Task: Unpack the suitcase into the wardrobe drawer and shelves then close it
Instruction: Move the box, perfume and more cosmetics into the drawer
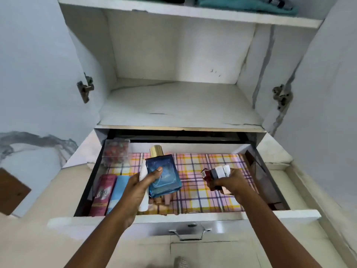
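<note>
The wardrobe drawer [193, 216] stands pulled out, lined with pink and yellow checked paper [208, 167]. My left hand [139, 186] holds a blue square perfume bottle [164, 173] with a gold cap over the drawer's left half, together with a white item [144, 172] pressed against its side. My right hand [229, 180] grips a bunch of small bottles [216, 173], red, grey and white, over the drawer's right half. The suitcase is out of view.
In the drawer lie a pink tube [103, 192], a light blue box [116, 190] and a clear box of red beads [116, 151]. The shelf [173, 105] above is bare. Teal folded clothes [245, 5] sit on the top shelf. Both wardrobe doors stand open.
</note>
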